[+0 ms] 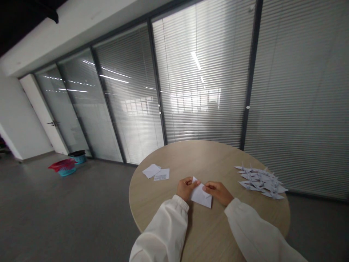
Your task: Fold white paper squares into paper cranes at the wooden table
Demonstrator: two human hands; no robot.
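Between my two hands is a partly folded sheet of white paper, held just over the round wooden table. My left hand pinches its upper left edge, thumb on top. At the upper right edge, the thumb and fingers of my right hand close on the same paper, by a small folded flap. Several folded white paper cranes lie clustered at the table's right side. On the left are a few flat white paper squares, one with printed text.
Glass partitions with blinds stand behind the table. On the grey floor to the left are a blue bin with a red liner and another with a black liner. A white door is at the far left.
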